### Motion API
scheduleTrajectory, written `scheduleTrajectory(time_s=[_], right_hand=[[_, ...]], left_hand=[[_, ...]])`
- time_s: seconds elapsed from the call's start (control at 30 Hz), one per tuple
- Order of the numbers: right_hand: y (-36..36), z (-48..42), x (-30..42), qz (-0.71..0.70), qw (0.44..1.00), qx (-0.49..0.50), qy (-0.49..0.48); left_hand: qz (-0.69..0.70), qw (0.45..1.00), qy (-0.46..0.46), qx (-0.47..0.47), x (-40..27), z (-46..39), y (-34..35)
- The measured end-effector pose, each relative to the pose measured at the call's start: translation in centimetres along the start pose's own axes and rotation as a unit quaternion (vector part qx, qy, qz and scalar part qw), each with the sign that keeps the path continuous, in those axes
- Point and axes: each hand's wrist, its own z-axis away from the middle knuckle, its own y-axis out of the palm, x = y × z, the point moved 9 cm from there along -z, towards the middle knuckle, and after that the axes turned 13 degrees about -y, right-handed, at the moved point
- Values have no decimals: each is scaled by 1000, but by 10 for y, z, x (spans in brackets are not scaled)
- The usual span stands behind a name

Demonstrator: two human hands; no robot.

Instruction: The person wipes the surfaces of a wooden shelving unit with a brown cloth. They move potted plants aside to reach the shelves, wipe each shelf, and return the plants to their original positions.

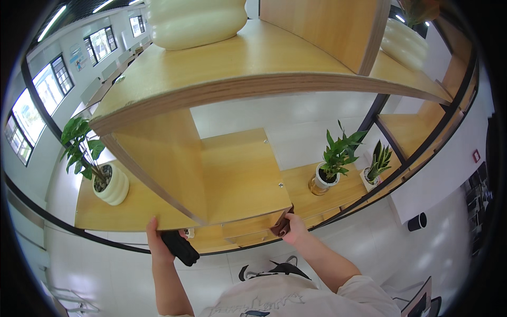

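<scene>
My left hand (pixel 159 241) is at the front edge of a wooden shelf board (pixel 138 214), its thumb up against the edge, with a black object (pixel 180 247), perhaps a pouch or case, in its grasp. My right hand (pixel 294 230) holds a dark brown cloth (pixel 282 226) against the front corner of the middle wooden shelf (pixel 245 178). A potted plant in a cream ribbed pot (pixel 113 185) stands on the left part of the shelf. To the right, a green plant in a white and amber pot (pixel 325 178) stands beside a snake plant in a white pot (pixel 370 178).
An upper wooden shelf (pixel 237 59) spans overhead, bearing a large cream ribbed vase (pixel 198 23). Black metal frame bars (pixel 427 138) curve around the shelving. A small black bin (pixel 417 222) stands on the floor at the right. Chair legs (pixel 73 299) show at lower left.
</scene>
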Motion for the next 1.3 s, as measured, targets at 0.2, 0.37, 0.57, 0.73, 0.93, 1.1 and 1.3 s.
scheduleTrajectory(time_s=[0.2, 0.37, 0.57, 0.73, 0.93, 1.1, 1.3], right_hand=[[16, -18, 5, 165, 973, 154, -49], [53, -42, 21, 124, 971, 190, -73], [119, -57, 34, 128, 950, 276, -69], [134, -63, 24, 142, 939, 310, -37], [124, -66, 15, 142, 939, 310, -37], [108, -68, 10, 136, 943, 300, -45], [93, -68, 10, 143, 944, 292, -65]], left_hand=[[21, 997, 39, 62, -2, -3, 19], [67, 995, 51, 57, 2, -5, 18], [107, 993, 42, -4, 14, -14, -1], [84, 996, -15, -39, 23, -13, -9], [100, 992, -6, -73, 15, -4, -1], [89, 992, -10, -83, 14, -2, 3], [94, 992, -14, -81, 17, -6, 2]])
